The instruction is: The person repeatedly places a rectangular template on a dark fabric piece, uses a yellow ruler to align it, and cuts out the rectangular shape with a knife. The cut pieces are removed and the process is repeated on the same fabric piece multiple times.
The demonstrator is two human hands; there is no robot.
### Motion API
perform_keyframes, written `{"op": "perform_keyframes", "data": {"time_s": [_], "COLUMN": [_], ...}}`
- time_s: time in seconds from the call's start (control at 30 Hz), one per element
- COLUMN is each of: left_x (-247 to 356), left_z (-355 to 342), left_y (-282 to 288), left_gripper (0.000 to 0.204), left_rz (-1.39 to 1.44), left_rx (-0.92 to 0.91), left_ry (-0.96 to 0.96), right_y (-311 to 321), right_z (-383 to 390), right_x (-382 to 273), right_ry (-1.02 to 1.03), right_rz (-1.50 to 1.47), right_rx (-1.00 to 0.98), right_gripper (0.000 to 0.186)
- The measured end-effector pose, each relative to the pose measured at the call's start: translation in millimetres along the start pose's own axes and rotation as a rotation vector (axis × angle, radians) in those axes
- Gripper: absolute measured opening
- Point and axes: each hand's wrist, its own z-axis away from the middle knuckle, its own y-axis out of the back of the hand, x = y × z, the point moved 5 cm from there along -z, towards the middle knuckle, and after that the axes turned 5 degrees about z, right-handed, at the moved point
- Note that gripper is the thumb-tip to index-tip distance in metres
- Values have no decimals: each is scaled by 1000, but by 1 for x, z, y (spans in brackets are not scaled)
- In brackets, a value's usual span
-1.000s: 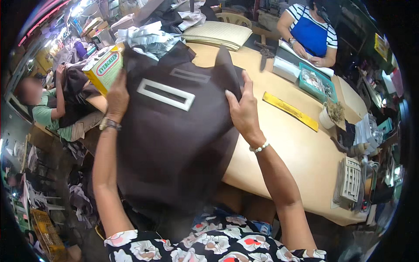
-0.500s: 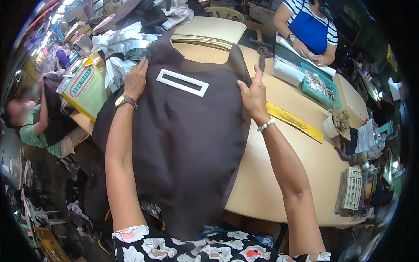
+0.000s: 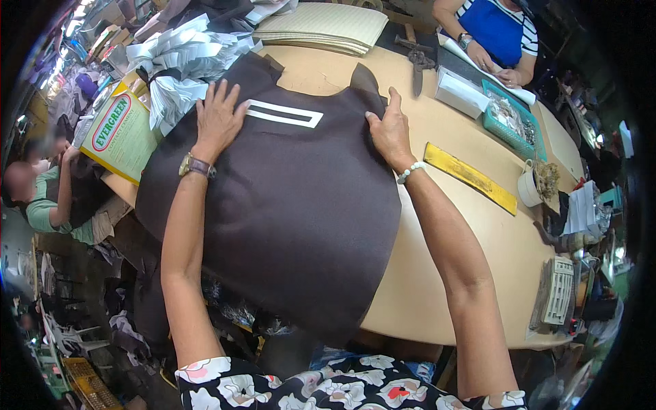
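A dark brown cloth piece (image 3: 294, 205) with a scooped neckline, shaped like an apron front, lies over the table's near edge. A white rectangular frame-shaped strip (image 3: 311, 122) sits on it below the neckline. My left hand (image 3: 217, 119) rests on the cloth with fingers spread, covering the strip's left end. At the cloth's right edge is my right hand (image 3: 391, 137), its thumb against the cloth and its index finger stretched out, apart from the thumb. Its other fingers are mostly hidden.
On the tan table (image 3: 437, 273) are a yellow bar (image 3: 471, 178), a teal basket (image 3: 512, 130) of small parts, scissors (image 3: 417, 72) and a paper stack (image 3: 321, 27). A yellow-green tin (image 3: 116, 137) and bundled white strips (image 3: 171, 99) stand left. Other people work at far right and left.
The cloth has spread flatter and wider over the table's near edge. My left hand has slid onto the strip's left end, fingers now spread. My right hand has shifted slightly.
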Motion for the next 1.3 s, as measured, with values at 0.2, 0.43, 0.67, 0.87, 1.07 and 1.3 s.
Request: {"op": "perform_keyframes", "data": {"time_s": [0.2,0.43,0.67,0.87,1.07,1.3], "left_x": [-6,2,113,110,118,116], "left_z": [31,18,4,19,4,5], "left_y": [-26,-17,-3,-19,-20,-27], "left_gripper": [68,64,58,59,58,57], "left_rz": [364,131,290,387,383,445], "left_rx": [-188,-195,-162,-185,-262,-114], "left_ry": [211,244,-90,-18,-3,-43], "right_y": [-4,5,5,45,75,54], "right_z": [5,1,-2,35,114,131], "right_x": [-5,-1,16,38,8,-17], "right_ry": [-5,-151,-243,19,708,939], "right_rz": [-60,-118,-330,-231,120,344], "right_rx": [4,-3,16,-79,-31,-226], "right_gripper": [74,81,75,22,12,17]}}
